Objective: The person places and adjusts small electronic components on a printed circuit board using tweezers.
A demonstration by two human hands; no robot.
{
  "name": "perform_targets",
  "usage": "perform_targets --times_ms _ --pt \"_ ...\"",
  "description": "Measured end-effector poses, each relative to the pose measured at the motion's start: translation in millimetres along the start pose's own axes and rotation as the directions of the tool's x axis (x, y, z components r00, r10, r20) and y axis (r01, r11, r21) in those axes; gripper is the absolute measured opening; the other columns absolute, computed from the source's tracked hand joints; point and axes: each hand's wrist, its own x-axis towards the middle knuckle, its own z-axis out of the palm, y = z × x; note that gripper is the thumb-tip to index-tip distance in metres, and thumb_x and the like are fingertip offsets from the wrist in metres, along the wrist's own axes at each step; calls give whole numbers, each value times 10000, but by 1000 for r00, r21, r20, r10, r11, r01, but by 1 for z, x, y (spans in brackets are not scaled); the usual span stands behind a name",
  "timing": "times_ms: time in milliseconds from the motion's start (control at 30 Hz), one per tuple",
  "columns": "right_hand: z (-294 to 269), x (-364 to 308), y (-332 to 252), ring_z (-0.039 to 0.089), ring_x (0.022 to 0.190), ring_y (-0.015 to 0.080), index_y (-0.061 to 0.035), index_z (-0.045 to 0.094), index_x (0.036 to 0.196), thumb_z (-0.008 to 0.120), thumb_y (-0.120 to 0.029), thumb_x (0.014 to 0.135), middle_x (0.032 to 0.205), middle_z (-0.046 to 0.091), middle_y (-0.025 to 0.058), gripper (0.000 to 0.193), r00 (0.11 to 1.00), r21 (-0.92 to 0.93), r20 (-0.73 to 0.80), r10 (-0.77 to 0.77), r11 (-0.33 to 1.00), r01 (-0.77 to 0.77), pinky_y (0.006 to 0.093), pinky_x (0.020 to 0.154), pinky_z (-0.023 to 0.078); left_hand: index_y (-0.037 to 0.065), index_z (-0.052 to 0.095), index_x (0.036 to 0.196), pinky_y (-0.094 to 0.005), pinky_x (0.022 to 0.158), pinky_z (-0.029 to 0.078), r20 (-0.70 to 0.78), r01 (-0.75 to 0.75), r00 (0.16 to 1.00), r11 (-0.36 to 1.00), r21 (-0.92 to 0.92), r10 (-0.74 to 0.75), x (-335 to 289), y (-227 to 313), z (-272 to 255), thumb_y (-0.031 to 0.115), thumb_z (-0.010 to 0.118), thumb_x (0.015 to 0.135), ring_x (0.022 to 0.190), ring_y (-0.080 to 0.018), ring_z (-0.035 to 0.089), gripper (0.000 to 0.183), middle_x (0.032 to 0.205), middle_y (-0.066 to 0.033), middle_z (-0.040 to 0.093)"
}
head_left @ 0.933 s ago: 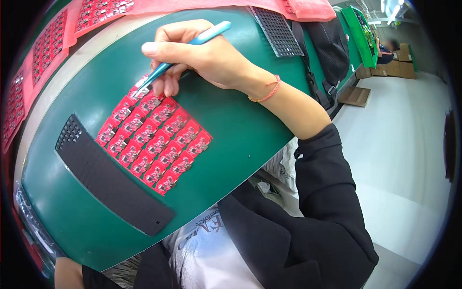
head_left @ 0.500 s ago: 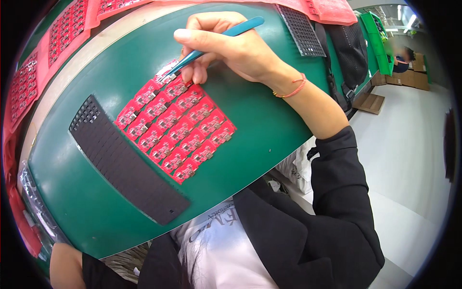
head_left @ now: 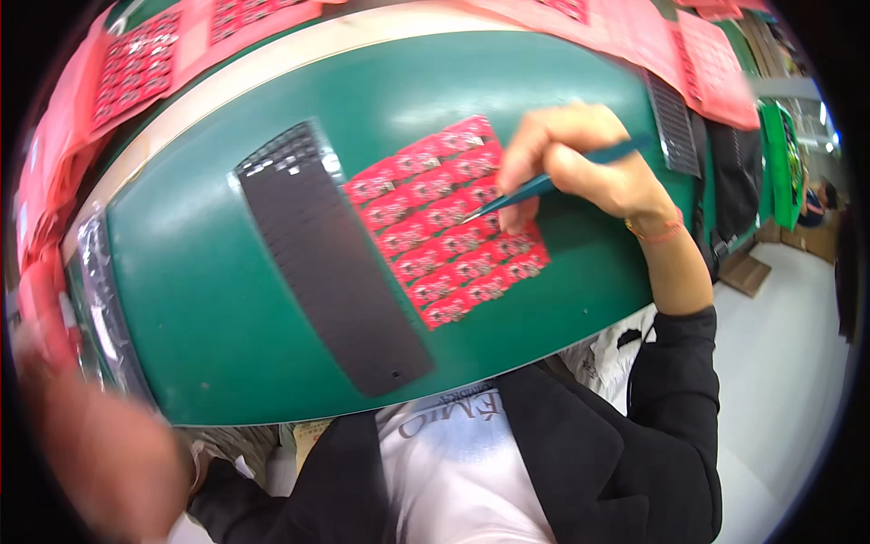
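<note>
My right hand [head_left: 589, 163] is closed around blue tweezers [head_left: 535, 188]. Their tips reach over a panel of red circuit boards [head_left: 435, 218] joined in rows, lying flat on the green table; I cannot tell whether they touch it. The fingertips cover part of the panel's right side. Left of the panel lies a long black tray [head_left: 335, 272] of small pockets, with shiny pieces at its far end. My left hand [head_left: 68, 408] is smeared by motion at the lower left, beside pink wrapping; its fingers cannot be made out.
Pink sheets [head_left: 195, 59] bearing more red board panels line the far edge. A clear plastic bag [head_left: 104, 299] lies along the left edge. Another black tray [head_left: 672, 122], a black bag [head_left: 734, 177] and a green bin [head_left: 779, 163] stand at the right.
The view has shifted, so the table things sit further right. The tweezer tips have moved from the panel's far corner to over its middle. My left hand has come into view.
</note>
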Motion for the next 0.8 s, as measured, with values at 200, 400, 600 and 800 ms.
perform_targets --times_ms 200,400,600,800 --pt "7 5 13 765 865 245 62 737 1049 582 -369 1066 949 755 156 458 991 111 134 -31 994 17 310 719 606 0 750 1044 -426 904 561 487 -150 872 919 364 -50 -41 -44 31 -46 766 762 1066 -360 683 286 1142 -150 714" --pt "29 57 -27 747 703 177 24 680 850 587 -326 1068 760 723 104 423 988 16 -149 42 999 -40 258 581 540 -32 734 1039 -413 876 608 542 -249 840 877 411 -16 -49 -66 50 60 811 783 1035 -339 712 283 1128 -169 711" --pt "83 145 -15 714 627 124 16 677 784 707 -343 1005 694 704 73 422 972 34 -215 -95 994 105 232 542 538 -83 738 974 -351 822 629 535 -415 843 702 579 57 -72 -67 64 167 704 917 968 -310 731 259 1051 -204 723" --pt "100 170 3 682 602 106 -4 650 731 713 -364 1002 667 687 68 456 980 74 -196 -32 996 48 230 543 528 -123 714 954 -369 855 616 523 -392 849 745 540 68 -70 -73 63 147 724 845 960 -322 702 291 998 -212 693"
